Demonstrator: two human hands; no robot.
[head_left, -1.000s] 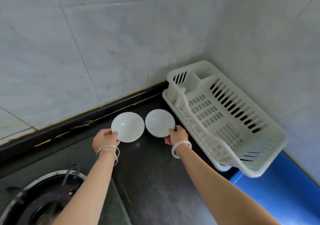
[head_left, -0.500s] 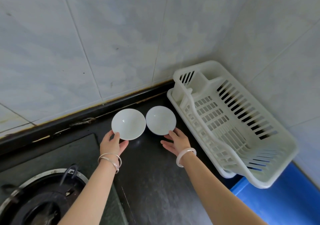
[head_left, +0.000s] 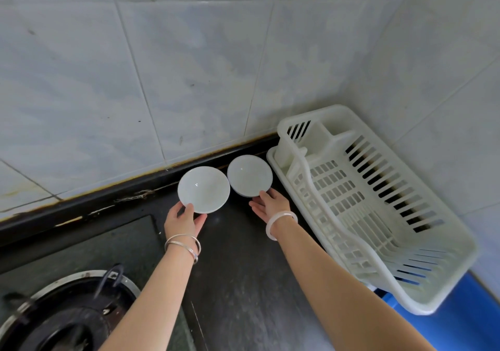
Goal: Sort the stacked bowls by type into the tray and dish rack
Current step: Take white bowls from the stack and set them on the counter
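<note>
A gas burner [head_left: 65, 315] with a dark pan support fills the lower left corner, set into a dark desk [head_left: 243, 283] that runs along a wall of pale marbled tiles [head_left: 135, 80]. A person's left forearm reaches up from the bottom edge, two thin silver bangles [head_left: 184, 245] circling the wrist. The left hand [head_left: 182, 221] holds the near rim of the left bowl [head_left: 203, 189], its thumb laid over the rim on the inside and its other fingers tucked beneath, so that the fingers pinch the bowl's edge. The bowl is white, glossy and tipped toward the camera. Just to its right, with rims almost touching, sits the right bowl [head_left: 249, 176], also white and seemingly a little smaller; whether it rests flat on the desk or is lifted cannot be told. The right hand [head_left: 270, 206], a pale jade-like bangle [head_left: 280, 223] on its wrist, lies at this bowl's near edge with its fingers loosely spread, one fingertip touching the rim and the rest open beside it, gripping nothing. Farther right, a white slatted plastic dish rack [head_left: 378, 215] sits in a shallow white tray [head_left: 273, 158] pushed into the corner of the tiled walls, just beside the right bowl. A blue surface [head_left: 460, 318] shows under the rack's near end.
</note>
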